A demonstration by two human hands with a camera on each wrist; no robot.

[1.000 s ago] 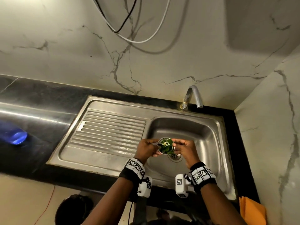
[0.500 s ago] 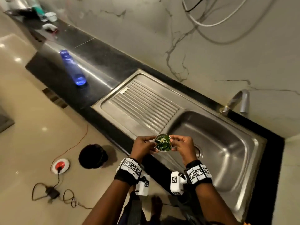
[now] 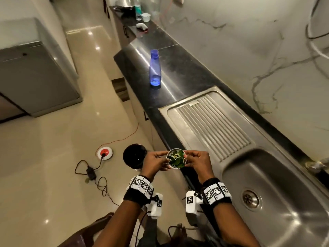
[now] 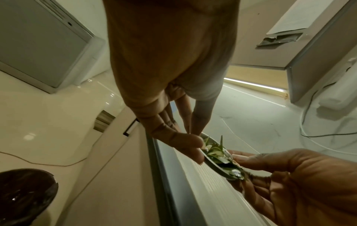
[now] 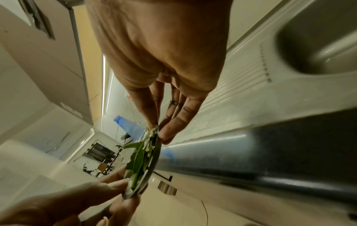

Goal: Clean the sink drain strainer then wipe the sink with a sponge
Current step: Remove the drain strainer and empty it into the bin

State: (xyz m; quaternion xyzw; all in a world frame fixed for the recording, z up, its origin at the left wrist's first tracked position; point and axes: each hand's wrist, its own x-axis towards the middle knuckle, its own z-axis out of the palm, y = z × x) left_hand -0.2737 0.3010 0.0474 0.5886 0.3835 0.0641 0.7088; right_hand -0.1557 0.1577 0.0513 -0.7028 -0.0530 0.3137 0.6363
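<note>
A round steel drain strainer (image 3: 176,160) filled with green leaf scraps is held level between both hands, over the counter's front edge. My left hand (image 3: 156,162) pinches its left rim, and my right hand (image 3: 196,162) pinches its right rim. The left wrist view shows the strainer (image 4: 220,159) edge-on with leaves heaped in it; the right wrist view shows the strainer (image 5: 144,165) the same way. The steel sink (image 3: 288,207) lies to the right, its drain opening (image 3: 250,199) bare. No sponge is in view.
A black round bin (image 3: 134,156) stands on the floor just left of my left hand. The ribbed drainboard (image 3: 210,125) and a blue bottle (image 3: 154,70) are on the black counter. A red-and-white socket (image 3: 105,153) and loose cables lie on the floor. The tap (image 3: 318,164) is at the right edge.
Both hands have carried the strainer out of the sink basin, leftwards past the counter edge. My head has turned left, bringing the floor and bin into view.
</note>
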